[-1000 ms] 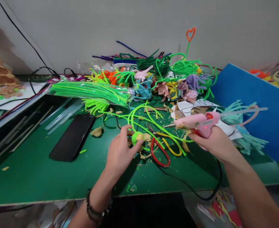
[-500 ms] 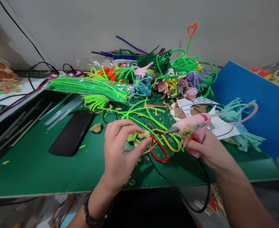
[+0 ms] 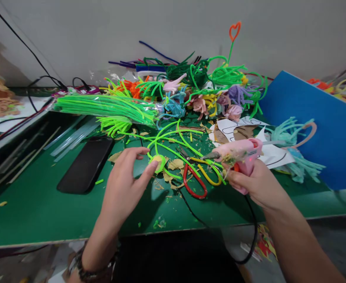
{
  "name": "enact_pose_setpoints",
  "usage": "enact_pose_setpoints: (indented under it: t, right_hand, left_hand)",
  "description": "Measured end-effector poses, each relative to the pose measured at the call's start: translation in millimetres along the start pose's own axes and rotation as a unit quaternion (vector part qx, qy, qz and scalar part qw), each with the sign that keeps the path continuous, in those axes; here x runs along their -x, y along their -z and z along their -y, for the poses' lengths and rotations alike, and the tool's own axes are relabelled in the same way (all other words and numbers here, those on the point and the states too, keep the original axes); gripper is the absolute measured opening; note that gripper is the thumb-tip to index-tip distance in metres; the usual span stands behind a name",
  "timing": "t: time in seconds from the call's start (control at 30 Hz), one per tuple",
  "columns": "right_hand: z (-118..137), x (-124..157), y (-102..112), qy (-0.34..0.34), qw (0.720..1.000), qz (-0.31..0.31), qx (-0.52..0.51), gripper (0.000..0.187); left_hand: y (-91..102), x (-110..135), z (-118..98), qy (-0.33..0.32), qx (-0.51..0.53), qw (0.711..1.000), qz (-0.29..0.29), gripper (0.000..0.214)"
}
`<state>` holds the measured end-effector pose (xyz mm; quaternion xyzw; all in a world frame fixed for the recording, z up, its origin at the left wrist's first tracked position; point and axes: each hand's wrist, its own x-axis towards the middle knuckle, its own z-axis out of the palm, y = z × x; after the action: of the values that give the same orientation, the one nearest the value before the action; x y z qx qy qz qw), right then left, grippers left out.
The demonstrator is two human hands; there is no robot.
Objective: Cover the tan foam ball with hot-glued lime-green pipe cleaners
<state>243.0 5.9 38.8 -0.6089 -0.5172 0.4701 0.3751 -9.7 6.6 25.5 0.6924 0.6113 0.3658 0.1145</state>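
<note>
My right hand [image 3: 251, 177] is wrapped round a pink hot glue gun [image 3: 239, 151], its nozzle pointing left above the scissors [image 3: 195, 184]. Those scissors have one red and one yellow handle and lie on the green table. My left hand [image 3: 126, 177] has thumb and fingers apart beside a bright green pipe-cleaner piece [image 3: 160, 167], a small ring round a pale yellowish centre with long stems running out from it. The thumb tip is at the ring's edge; whether it touches I cannot tell. Dry tan scraps [image 3: 175, 164] lie around the ring and scissors.
A black phone [image 3: 86, 165] and clear glue sticks [image 3: 75, 135] lie to the left. Bundles of green pipe cleaners [image 3: 108, 108] and a colourful heap [image 3: 208, 104] stand behind. On the right are a blue board [image 3: 311, 133], cut paper [image 3: 276, 157] and teal tassels [image 3: 305, 167].
My left hand has moved left and opened wider, uncovering the green ring and its pale centre. My right hand still holds the glue gun in nearly the same place.
</note>
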Motion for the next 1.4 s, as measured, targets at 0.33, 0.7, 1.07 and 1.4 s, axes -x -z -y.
enact_pose_setpoints:
  t: [0.33,0.7,1.07,1.4]
  right_hand:
    - [1,-9,0,0.008,1.000,-0.013,0.016,0.014]
    - [-7,-14,1,0.006,1.000,-0.014,0.018,0.022]
    - [8,0,-10,0.064,0.984,-0.114,0.121,0.027]
    - [9,-1,-21,0.128,0.968,-0.131,0.170,0.022]
  left_hand:
    - [-16.8,-16,3,0.083,-0.180,0.958,0.206,0.050]
    - [-30.5,-17,-2,0.080,-0.175,0.963,0.190,0.037]
    - [-18.6,-2,-17,0.042,0.023,0.999,0.024,0.027]
    - [-12.9,6,-32,-0.022,0.067,0.997,-0.016,0.027]
